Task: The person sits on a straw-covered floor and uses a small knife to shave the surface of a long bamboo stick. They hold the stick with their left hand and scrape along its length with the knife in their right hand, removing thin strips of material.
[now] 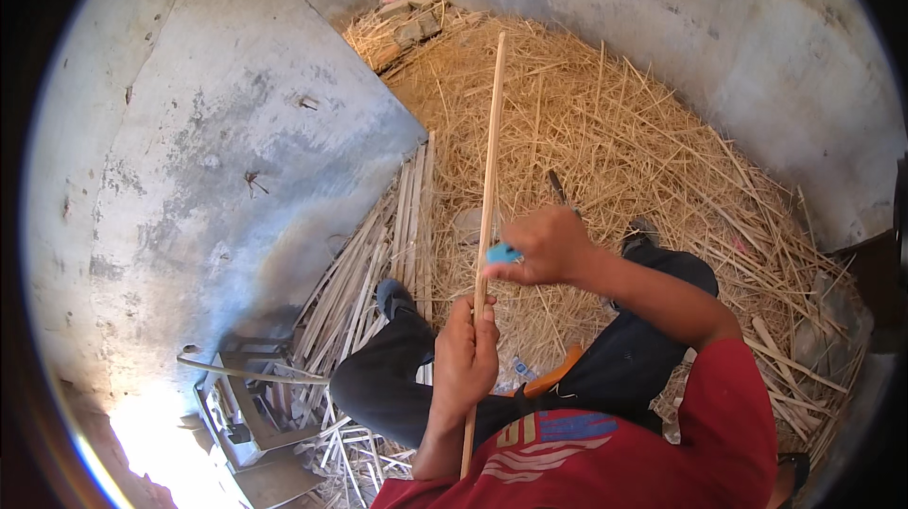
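A long, pale bamboo strip (491, 159) stands lengthwise in front of me, its lower end near my red shirt. My left hand (463, 353) is closed around its lower part, thumb along the strip. Just above, my right hand (544, 242) is a fist around a blue tool (503, 254), whose end touches or nearly touches the strip. Its blade is hidden, so I cannot tell its exact kind. A dark, narrow piece (556, 185) shows beyond the right knuckles; whether it belongs to the tool is unclear.
Straw-like shavings (653, 149) cover the floor. Split strips (355, 263) lie in a pile along the left wall. An open wooden box (251, 405) stands at lower left, bricks (416, 25) at the far corner. An orange object (556, 372) lies between my legs.
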{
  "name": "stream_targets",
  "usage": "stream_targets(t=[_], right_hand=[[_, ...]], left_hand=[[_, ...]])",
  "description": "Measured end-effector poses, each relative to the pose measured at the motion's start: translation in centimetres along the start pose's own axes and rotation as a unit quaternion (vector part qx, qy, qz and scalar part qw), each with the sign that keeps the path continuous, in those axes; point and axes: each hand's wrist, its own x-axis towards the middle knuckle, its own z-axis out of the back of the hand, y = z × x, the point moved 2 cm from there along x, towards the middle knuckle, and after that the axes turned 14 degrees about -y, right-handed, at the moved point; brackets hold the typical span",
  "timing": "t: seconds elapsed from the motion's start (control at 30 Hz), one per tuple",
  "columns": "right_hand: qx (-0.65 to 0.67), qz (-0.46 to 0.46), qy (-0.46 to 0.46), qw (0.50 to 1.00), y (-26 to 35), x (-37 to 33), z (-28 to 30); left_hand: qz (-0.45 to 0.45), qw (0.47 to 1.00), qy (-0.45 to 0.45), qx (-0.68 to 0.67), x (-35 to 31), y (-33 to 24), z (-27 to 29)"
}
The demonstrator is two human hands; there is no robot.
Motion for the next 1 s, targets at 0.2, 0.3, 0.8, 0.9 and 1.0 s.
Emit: stream_targets(t=[0.2, 0.3, 0.8, 0.9, 1.0], right_hand=[[-0.005, 0.015, 0.002, 1.0, -0.8, 0.1, -1.2], [-0.004, -0.016, 0.006, 1.0, -1.9, 0.8, -1.8], [0.005, 0.016, -0.023, 1.0, -0.2, 0.7, -1.3], [-0.027, 0.003, -0.042, 0.999, -3.3, 1.3, -1.4], [-0.05, -0.036, -0.049, 0.997, -6.3, 2.0, -0.5]], left_hand=[[-0.042, 0.996, -0.021, 0.07, 0.2, -0.1, 0.5], [-0.038, 0.996, -0.024, 0.071, 0.1, -0.4, 1.1], [-0.112, 0.983, -0.053, 0.139, -2.1, -0.3, 2.0], [-0.094, 0.983, -0.031, 0.155, -3.0, -0.7, 1.7], [-0.098, 0.986, -0.013, 0.132, -3.8, -0.7, 1.4]])
